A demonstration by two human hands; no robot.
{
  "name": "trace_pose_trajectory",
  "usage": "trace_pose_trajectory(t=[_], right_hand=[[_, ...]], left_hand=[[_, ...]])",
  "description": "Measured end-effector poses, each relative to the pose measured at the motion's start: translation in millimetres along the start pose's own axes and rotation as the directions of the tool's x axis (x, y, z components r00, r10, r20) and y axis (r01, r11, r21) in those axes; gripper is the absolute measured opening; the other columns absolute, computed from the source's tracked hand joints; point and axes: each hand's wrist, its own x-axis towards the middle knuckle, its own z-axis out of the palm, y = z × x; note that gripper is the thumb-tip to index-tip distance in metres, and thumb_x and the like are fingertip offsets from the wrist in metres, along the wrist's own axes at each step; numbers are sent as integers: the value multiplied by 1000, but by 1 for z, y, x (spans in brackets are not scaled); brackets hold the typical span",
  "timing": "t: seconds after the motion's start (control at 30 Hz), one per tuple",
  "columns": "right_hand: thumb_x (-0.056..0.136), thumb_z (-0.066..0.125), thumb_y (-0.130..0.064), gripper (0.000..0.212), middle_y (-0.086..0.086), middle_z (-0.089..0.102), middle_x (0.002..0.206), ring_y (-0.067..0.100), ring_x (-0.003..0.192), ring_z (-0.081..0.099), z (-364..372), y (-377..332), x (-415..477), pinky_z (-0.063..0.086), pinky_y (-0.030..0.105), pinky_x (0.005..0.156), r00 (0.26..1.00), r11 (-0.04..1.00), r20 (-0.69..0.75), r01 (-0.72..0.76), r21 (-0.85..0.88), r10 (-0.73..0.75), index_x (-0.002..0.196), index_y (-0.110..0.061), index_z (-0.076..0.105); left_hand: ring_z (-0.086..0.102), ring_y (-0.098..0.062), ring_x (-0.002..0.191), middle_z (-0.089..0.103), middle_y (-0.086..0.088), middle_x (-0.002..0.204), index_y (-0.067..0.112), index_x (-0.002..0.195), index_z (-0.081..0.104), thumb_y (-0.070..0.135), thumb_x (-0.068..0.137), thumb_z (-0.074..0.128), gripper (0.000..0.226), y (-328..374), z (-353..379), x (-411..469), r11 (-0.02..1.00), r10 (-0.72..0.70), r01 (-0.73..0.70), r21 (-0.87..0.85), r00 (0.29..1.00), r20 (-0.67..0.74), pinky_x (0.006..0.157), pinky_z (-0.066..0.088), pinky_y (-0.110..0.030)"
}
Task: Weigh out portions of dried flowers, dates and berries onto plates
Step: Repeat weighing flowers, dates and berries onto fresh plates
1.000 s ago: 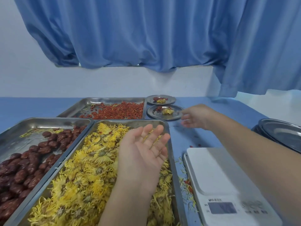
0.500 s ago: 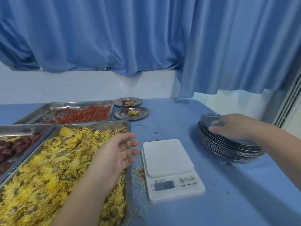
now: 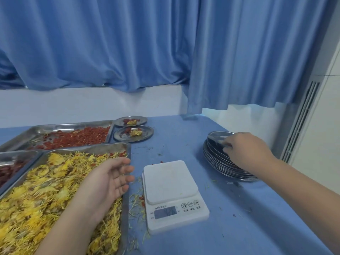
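My left hand (image 3: 108, 183) hovers palm-up, fingers relaxed and empty, over the steel tray of yellow dried flowers (image 3: 46, 190). My right hand (image 3: 246, 150) lies on the stack of steel plates (image 3: 219, 159) at the right, its fingers curled on the rim of the top plate. A white scale (image 3: 171, 190) stands between the two with nothing on it. Behind are a tray of red berries (image 3: 77, 138) and a tray of dark dates (image 3: 11, 168) at the left edge. Two filled plates (image 3: 133, 134) sit at the back.
The blue table (image 3: 230, 218) has loose petals and berries scattered around the scale. Blue curtains (image 3: 147, 43) hang behind, with a white wall below them. A white unit with a vent (image 3: 301, 126) stands at the right past the table's edge.
The view has swung right. My right hand has gone from the filled plates at the back to the plate stack and curled on its top plate. My left hand has stayed over the flowers.
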Motion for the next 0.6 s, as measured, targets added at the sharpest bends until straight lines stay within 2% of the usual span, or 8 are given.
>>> trace_pose_trajectory(t=[0.1, 0.17, 0.23, 0.3, 0.4, 0.6], right_hand=[[90, 58, -21, 14, 5, 63, 82, 33, 77, 59, -8, -8, -4, 39, 33, 62, 944, 987, -287, 153, -52, -161, 92, -20, 72], [82, 68, -9, 11, 6, 63, 74, 34, 69, 58, -15, -25, -13, 46, 37, 61, 865, 945, -398, 328, -10, -304, 86, -16, 75], [78, 69, -8, 13, 3, 64, 69, 30, 61, 57, -16, -47, -25, 48, 35, 56, 773, 874, -486, 485, 40, -407, 84, -17, 77], [79, 65, -16, 13, 0, 63, 67, 27, 59, 58, -13, -68, -37, 47, 30, 51, 726, 805, -516, 583, 112, -455, 84, -18, 77], [83, 67, -17, 10, -1, 63, 68, 26, 61, 60, -1, -91, -50, 52, 31, 54, 711, 730, -474, 657, 187, -519, 88, -17, 77], [80, 74, -12, 13, -1, 62, 68, 26, 60, 60, 23, -100, -60, 53, 34, 55, 699, 692, -424, 693, 201, -576, 90, -19, 77]], left_hand=[[64, -14, 57, 67, -1, 70, 11, 100, 64, 24, 93, 51, 19, 0, 1, 0, 1000, 5, -5, -5, 1000, -3, 61, 44, -32], [63, -14, 56, 66, 0, 69, 12, 98, 64, 24, 94, 52, 18, 0, 2, -1, 1000, 16, -16, -17, 1000, -16, 61, 44, -31], [62, -13, 56, 66, 1, 67, 13, 97, 64, 22, 94, 51, 16, 1, 2, -1, 998, 34, -37, -48, 998, -49, 61, 44, -30], [60, -14, 57, 65, 2, 66, 13, 97, 63, 19, 94, 51, 13, 4, 0, -1, 993, 64, -73, -87, 992, -106, 61, 45, -30], [56, -14, 61, 61, 1, 68, 13, 97, 61, 16, 95, 49, 12, 9, -6, -2, 983, 91, -119, -139, 978, -188, 62, 43, -29], [54, -14, 62, 61, 5, 62, 14, 97, 63, 16, 94, 50, 13, 11, -11, -2, 972, 87, -140, -188, 960, -266, 59, 42, -27]])
